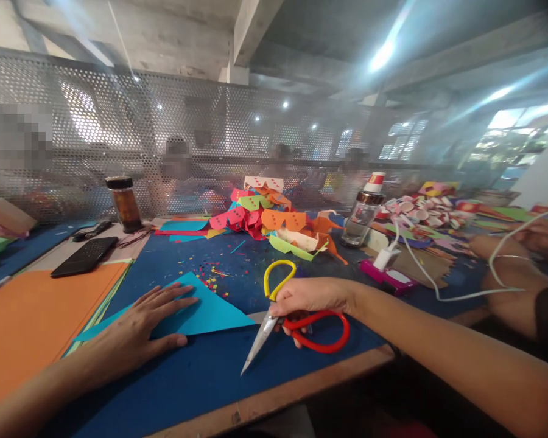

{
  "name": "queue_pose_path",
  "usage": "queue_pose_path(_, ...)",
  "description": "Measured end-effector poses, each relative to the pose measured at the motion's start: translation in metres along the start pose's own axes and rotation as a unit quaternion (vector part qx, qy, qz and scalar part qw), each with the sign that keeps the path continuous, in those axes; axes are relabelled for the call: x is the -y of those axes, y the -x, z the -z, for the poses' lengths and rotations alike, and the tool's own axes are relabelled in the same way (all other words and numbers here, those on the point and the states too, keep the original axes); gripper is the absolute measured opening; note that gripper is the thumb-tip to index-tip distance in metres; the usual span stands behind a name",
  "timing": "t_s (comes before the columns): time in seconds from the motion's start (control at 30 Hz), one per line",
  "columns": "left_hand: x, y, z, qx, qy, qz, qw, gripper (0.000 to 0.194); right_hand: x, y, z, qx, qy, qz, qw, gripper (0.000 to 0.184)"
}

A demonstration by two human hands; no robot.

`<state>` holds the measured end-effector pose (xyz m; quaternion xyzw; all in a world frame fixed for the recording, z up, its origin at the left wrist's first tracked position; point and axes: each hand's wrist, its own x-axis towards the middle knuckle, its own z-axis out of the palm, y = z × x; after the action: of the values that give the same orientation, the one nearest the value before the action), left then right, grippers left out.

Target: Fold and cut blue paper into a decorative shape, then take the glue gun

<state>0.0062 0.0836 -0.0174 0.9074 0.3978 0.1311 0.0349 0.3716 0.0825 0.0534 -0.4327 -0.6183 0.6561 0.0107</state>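
Under my left hand (158, 319) lies a folded sheet of blue paper (210, 304) with a slanted edge. The fingers of that hand are spread flat across it, holding nothing. My right hand (296, 301) grips a pair of scissors (265, 337) with one yellow and one red handle loop. Their metal blades point down toward the table's front edge, beside the right tip of the blue paper. Small coloured paper scraps (212, 277) are scattered just behind the sheet.
A pile of cut paper glasses shapes (283, 219) stands at the back. Around it are a dark jar (125, 204), a glass bottle (362, 219), a black phone (86, 257), orange paper sheets (50, 322) and a pink power strip (388, 278) with a white cable. Another person's arm (506, 286) is at right.
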Motion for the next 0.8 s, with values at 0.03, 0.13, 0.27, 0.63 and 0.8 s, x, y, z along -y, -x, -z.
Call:
queue_pose_path(0.03,-0.003,0.0,0.0,-0.004,-0.009,-0.009,1.0,0.059,-0.001,0.0,0.0,-0.001,-0.001,0.0,1.0,0.047)
queue_pose_path(0.13,-0.011,-0.003,0.001,0.006,-0.023,-0.041,0.999,0.056,-0.003,-0.001,-0.001,-0.01,-0.002,-0.001,1.0,0.046)
queue_pose_path(0.27,-0.017,-0.005,-0.001,0.02,-0.011,-0.052,0.998,0.053,-0.003,-0.003,-0.001,-0.009,0.001,-0.009,1.0,0.044)
queue_pose_path(0.63,-0.023,-0.006,0.002,0.028,-0.002,-0.038,0.999,0.051,-0.003,-0.005,-0.007,0.005,0.003,-0.02,1.0,0.045)
queue_pose_path(0.8,-0.023,-0.006,0.003,0.036,-0.007,-0.038,0.999,0.052,-0.005,-0.004,-0.012,-0.006,-0.006,-0.014,1.0,0.042)
